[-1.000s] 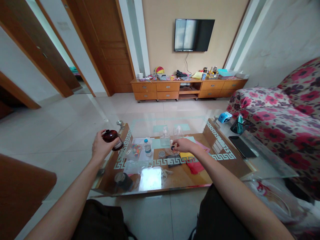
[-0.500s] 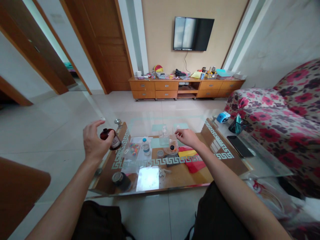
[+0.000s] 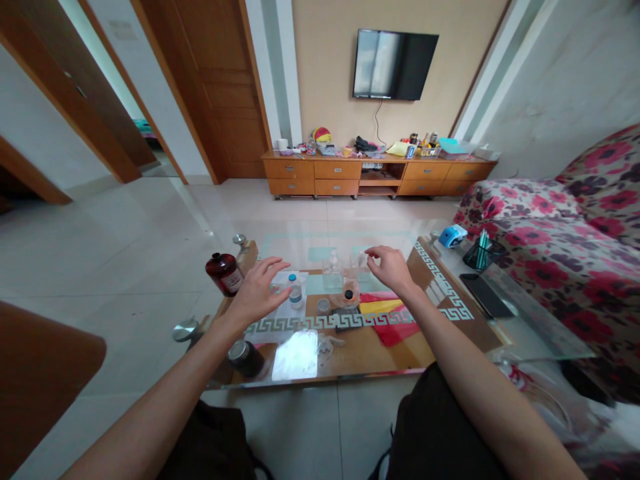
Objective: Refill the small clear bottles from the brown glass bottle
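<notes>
A brown bottle with a pale label stands near the left end of the glass coffee table. My left hand is empty and open, fingers spread, to the right of that bottle. Just beyond its fingertips is a small clear bottle with a blue cap. Over the table's right half, my right hand has thumb and fingers pinched together; what they hold, if anything, I cannot make out. Between my hands are a clear glass bottle, a small bottle with a black cap and a small round clear dish.
A dark jar stands near the front left edge. Red and yellow cloth shows right of the middle. A black phone, a pencil holder and a blue box are at the right. A flowered sofa stands beyond.
My left hand has let go of the brown bottle, which now stands at the table's left end, and moved right. My right hand has shifted slightly right and up.
</notes>
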Action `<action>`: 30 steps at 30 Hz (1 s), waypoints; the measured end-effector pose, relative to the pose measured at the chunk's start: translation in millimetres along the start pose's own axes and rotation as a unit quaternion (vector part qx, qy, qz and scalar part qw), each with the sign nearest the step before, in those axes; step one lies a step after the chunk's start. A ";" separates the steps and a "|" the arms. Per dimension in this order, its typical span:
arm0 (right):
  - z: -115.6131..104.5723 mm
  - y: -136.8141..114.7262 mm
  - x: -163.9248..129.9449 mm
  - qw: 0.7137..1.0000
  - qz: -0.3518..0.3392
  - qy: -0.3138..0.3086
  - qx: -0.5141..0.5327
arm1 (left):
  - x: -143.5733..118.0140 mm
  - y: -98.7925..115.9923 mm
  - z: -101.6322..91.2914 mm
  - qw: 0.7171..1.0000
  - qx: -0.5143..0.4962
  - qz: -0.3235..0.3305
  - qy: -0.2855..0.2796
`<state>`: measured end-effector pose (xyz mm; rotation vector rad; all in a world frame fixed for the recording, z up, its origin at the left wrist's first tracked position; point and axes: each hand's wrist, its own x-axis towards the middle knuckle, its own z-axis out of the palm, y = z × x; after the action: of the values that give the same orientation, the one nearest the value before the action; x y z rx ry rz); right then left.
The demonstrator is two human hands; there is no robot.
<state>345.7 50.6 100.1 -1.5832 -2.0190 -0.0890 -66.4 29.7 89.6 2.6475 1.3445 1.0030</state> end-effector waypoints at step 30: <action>25.1 6.7 -5.5 0.998 -0.032 -0.049 0.020 | -16.1 27.4 49.6 0.968 0.003 0.059 -0.242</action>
<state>342.8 57.5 74.6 -1.5251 -2.1336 0.0030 -26.5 14.0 49.2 2.7437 1.0898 0.3101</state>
